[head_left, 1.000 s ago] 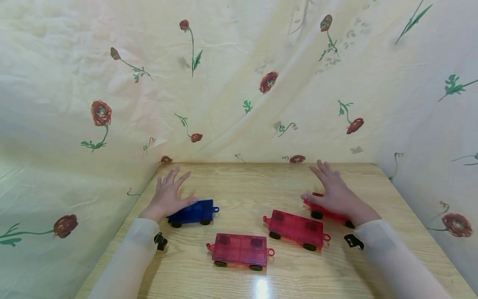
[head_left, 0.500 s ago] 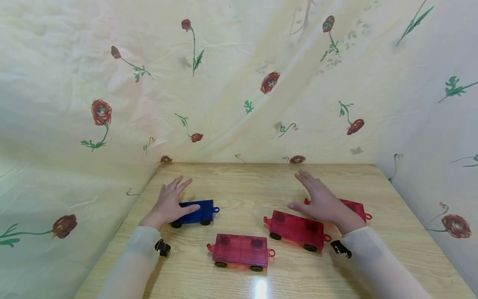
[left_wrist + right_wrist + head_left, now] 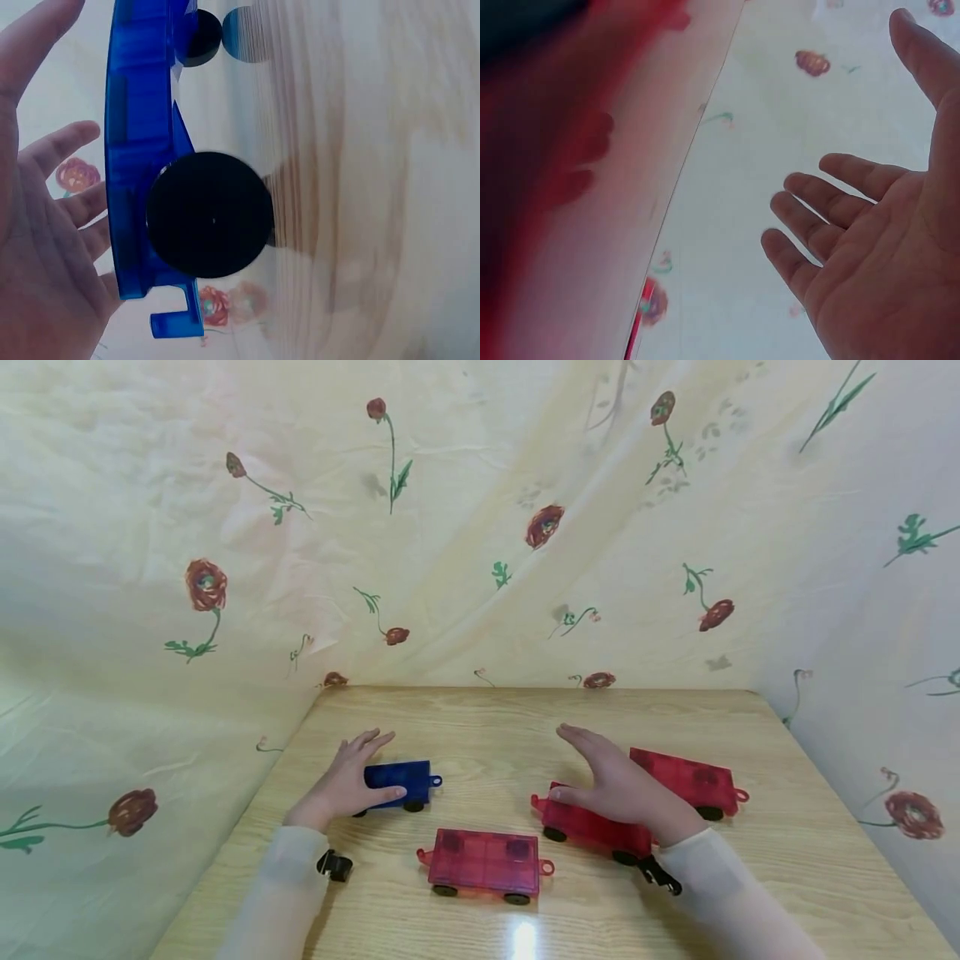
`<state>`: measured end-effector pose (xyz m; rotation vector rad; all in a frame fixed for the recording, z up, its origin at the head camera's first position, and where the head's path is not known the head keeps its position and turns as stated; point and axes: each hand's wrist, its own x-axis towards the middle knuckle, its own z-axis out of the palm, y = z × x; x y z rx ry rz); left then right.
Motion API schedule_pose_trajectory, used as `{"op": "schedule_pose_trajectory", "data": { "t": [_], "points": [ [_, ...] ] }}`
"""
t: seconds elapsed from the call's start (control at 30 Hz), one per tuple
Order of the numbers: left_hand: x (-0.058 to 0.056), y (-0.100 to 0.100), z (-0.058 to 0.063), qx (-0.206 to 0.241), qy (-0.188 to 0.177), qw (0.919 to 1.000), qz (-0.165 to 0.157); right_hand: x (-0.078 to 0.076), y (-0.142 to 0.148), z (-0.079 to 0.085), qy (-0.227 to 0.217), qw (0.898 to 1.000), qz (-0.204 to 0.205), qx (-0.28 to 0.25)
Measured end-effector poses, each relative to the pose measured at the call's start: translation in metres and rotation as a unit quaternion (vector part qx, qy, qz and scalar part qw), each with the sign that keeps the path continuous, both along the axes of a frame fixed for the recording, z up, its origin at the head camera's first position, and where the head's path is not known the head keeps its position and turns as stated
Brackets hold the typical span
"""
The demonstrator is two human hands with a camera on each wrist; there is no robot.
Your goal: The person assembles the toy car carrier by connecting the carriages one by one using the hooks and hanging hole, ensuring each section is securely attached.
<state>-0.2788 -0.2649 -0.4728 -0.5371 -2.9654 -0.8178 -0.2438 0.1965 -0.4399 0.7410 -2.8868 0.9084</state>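
My left hand (image 3: 347, 786) hovers over the blue toy wagon (image 3: 408, 774) at the left, thumb and fingers spread. In the left wrist view the wagon (image 3: 142, 172) shows its black wheels and end hook, with my fingers behind it. My right hand (image 3: 618, 781) is over the middle red toy wagon (image 3: 592, 825) and hides part of its top. Its fingers are straight and hold nothing; in the right wrist view the palm (image 3: 900, 262) is bare. Another red toy wagon (image 3: 690, 781) stands behind, partly covered by that hand.
A third red wagon (image 3: 483, 862) stands near the front, hook to the left and ring to the right. All are on a wooden table (image 3: 465, 727) enclosed by floral cloth (image 3: 465, 527). A black strap clip (image 3: 658, 872) sticks out from the right sleeve.
My right hand has moved left and nearer, from over the far right wagon to over the middle red one. My left hand has shifted slightly right and lower. The wagons have stayed put.
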Motion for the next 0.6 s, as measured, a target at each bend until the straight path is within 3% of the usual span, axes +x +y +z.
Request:
{"op": "schedule_pose_trajectory", "data": {
  "t": [0.27,0.43,0.6],
  "points": [
    [0.004,0.007,-0.004,0.029,-0.034,0.9989,-0.013,0.012,-0.028,-0.001,0.007,1.0,0.029,0.009],
    [0.004,0.01,-0.007,0.03,-0.032,0.9989,-0.019,0.015,-0.043,-0.009,0.022,0.998,0.062,0.011],
    [0.007,0.013,-0.011,0.031,-0.035,0.9988,-0.018,0.02,-0.055,-0.012,-0.006,0.996,0.082,0.018]
  ]
}}
